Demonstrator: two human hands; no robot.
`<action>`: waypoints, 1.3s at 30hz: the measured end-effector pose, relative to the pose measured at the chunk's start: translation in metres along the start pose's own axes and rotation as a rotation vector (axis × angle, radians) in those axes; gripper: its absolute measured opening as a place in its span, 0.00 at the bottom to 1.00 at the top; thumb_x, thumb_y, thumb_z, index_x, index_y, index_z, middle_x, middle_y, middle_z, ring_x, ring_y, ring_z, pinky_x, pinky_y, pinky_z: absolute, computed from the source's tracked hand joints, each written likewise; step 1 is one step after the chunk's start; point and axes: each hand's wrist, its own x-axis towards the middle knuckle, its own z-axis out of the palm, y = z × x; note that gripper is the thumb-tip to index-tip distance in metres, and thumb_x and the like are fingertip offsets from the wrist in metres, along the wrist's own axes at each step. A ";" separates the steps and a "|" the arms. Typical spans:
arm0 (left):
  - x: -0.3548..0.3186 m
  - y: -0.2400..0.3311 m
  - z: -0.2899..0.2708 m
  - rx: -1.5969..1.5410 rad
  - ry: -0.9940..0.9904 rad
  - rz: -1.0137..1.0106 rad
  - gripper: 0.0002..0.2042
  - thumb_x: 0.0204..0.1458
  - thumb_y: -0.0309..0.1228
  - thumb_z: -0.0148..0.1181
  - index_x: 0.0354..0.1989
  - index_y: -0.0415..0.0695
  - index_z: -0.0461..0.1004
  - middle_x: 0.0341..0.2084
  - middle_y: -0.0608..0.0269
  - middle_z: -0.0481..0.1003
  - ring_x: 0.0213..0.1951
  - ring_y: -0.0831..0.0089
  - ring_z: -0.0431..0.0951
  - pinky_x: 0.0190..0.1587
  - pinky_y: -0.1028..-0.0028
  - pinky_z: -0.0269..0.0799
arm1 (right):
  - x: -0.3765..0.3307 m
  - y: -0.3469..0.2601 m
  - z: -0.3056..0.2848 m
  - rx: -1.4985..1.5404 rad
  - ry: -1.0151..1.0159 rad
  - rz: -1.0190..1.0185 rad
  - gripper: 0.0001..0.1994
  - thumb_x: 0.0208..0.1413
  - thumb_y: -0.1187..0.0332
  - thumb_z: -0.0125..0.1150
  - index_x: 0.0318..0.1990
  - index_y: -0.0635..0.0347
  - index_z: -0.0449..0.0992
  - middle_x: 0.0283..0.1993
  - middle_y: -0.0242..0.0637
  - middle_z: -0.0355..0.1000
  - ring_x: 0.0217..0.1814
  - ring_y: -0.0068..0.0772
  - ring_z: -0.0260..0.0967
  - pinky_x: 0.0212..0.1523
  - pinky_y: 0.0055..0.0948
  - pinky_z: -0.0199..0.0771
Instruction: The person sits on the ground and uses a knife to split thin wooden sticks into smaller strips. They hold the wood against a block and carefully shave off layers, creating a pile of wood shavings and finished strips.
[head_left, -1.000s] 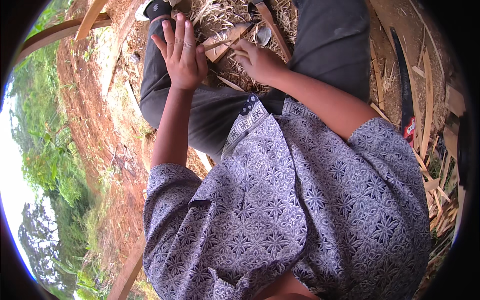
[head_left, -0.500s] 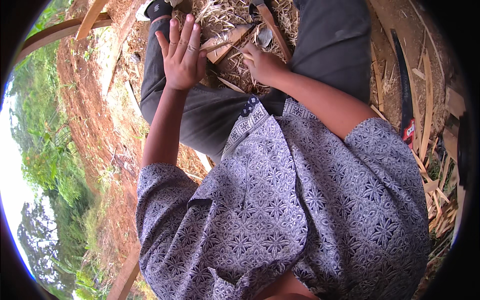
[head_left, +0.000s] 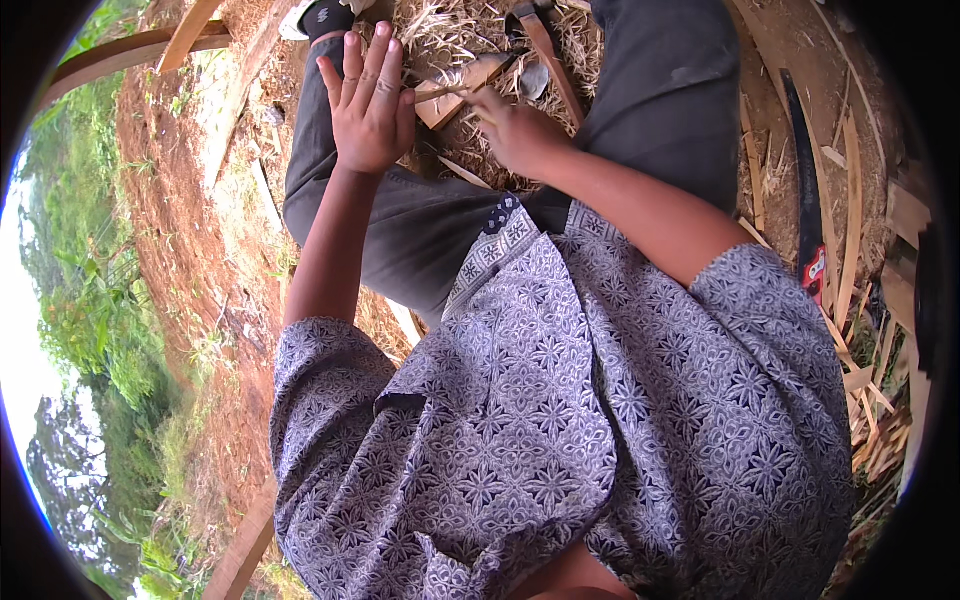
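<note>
My left hand [head_left: 370, 125] is raised above my left leg, its back in view and its fingers stretched apart. A thin wooden stick [head_left: 440, 93] reaches from beside its thumb toward my right hand; whether the thumb presses on it I cannot tell. My right hand [head_left: 525, 137] is closed around a small pale-handled tool [head_left: 482, 112] between my knees. Fingers cover much of that tool, and its kind does not show clearly. Just beyond both hands lies an angular wooden block [head_left: 470, 82] with a pale cut face.
A brown wooden handle [head_left: 553, 65] with a dark end and a small grey disc-like piece [head_left: 534, 80] lie among shavings [head_left: 440, 25]. To my right is a curved black saw [head_left: 803, 160] with a red grip, near wooden strips [head_left: 852, 210]. Reddish soil slopes away on the left.
My right hand has turned slightly, moving a little left and down, and the pale-handled tool has shifted with it. My left hand keeps its spread shape, almost in place.
</note>
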 end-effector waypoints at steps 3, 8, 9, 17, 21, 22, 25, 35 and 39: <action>0.002 0.002 -0.002 0.058 -0.067 0.042 0.27 0.66 0.36 0.45 0.72 0.38 0.61 0.71 0.49 0.63 0.75 0.43 0.53 0.75 0.39 0.30 | 0.029 0.054 0.027 -0.036 0.003 0.073 0.17 0.67 0.60 0.54 0.59 0.53 0.65 0.41 0.51 0.80 0.40 0.58 0.80 0.40 0.52 0.77; -0.002 0.003 0.007 0.032 0.040 -0.185 0.26 0.65 0.32 0.47 0.71 0.37 0.62 0.71 0.50 0.64 0.75 0.43 0.53 0.74 0.38 0.28 | 0.002 -0.008 -0.018 0.211 0.119 -0.137 0.15 0.67 0.59 0.56 0.54 0.57 0.71 0.42 0.50 0.81 0.42 0.57 0.80 0.42 0.49 0.78; -0.002 0.007 0.012 -0.007 0.075 -0.257 0.26 0.64 0.31 0.48 0.71 0.37 0.63 0.71 0.51 0.64 0.75 0.44 0.53 0.74 0.39 0.27 | -0.006 -0.017 -0.023 0.262 0.127 -0.153 0.14 0.67 0.59 0.55 0.53 0.57 0.71 0.41 0.51 0.81 0.41 0.58 0.80 0.41 0.49 0.79; 0.001 0.046 0.023 -0.045 0.186 -0.433 0.25 0.63 0.27 0.49 0.70 0.38 0.64 0.69 0.51 0.66 0.75 0.44 0.53 0.74 0.39 0.23 | -0.015 -0.001 0.000 0.261 0.226 -0.153 0.11 0.69 0.63 0.54 0.53 0.57 0.70 0.43 0.51 0.80 0.45 0.57 0.79 0.42 0.49 0.78; 0.000 0.066 0.030 -0.045 0.177 -0.357 0.24 0.62 0.25 0.48 0.69 0.39 0.66 0.66 0.52 0.71 0.74 0.45 0.56 0.74 0.39 0.24 | 0.021 0.045 0.016 0.123 0.064 0.052 0.14 0.68 0.60 0.52 0.55 0.55 0.70 0.44 0.51 0.80 0.47 0.57 0.78 0.46 0.50 0.76; 0.001 0.070 0.030 -0.055 0.177 -0.375 0.24 0.62 0.24 0.48 0.68 0.38 0.66 0.66 0.52 0.71 0.74 0.44 0.57 0.74 0.40 0.28 | 0.024 0.044 0.019 0.119 0.032 0.084 0.14 0.68 0.60 0.51 0.55 0.55 0.70 0.46 0.51 0.80 0.49 0.56 0.78 0.48 0.50 0.76; 0.013 0.074 0.028 -0.057 0.221 -0.404 0.21 0.67 0.24 0.47 0.68 0.36 0.66 0.58 0.49 0.77 0.65 0.50 0.73 0.70 0.52 0.60 | 0.032 0.053 0.020 0.149 0.027 0.117 0.16 0.67 0.59 0.51 0.57 0.53 0.70 0.47 0.51 0.80 0.50 0.56 0.78 0.50 0.50 0.76; -0.041 0.096 -0.011 -0.828 -0.166 -0.633 0.10 0.64 0.29 0.60 0.45 0.36 0.82 0.34 0.56 0.81 0.37 0.69 0.81 0.53 0.67 0.75 | -0.025 0.015 -0.046 0.248 -0.236 -0.111 0.17 0.72 0.63 0.47 0.63 0.56 0.69 0.35 0.36 0.74 0.34 0.26 0.70 0.38 0.29 0.70; -0.041 0.107 -0.007 -0.692 -0.317 -0.362 0.10 0.60 0.29 0.62 0.29 0.37 0.75 0.27 0.52 0.76 0.39 0.52 0.77 0.52 0.59 0.74 | -0.023 0.012 -0.056 0.122 -0.347 -0.015 0.15 0.69 0.64 0.49 0.58 0.56 0.72 0.34 0.38 0.75 0.33 0.32 0.72 0.37 0.36 0.71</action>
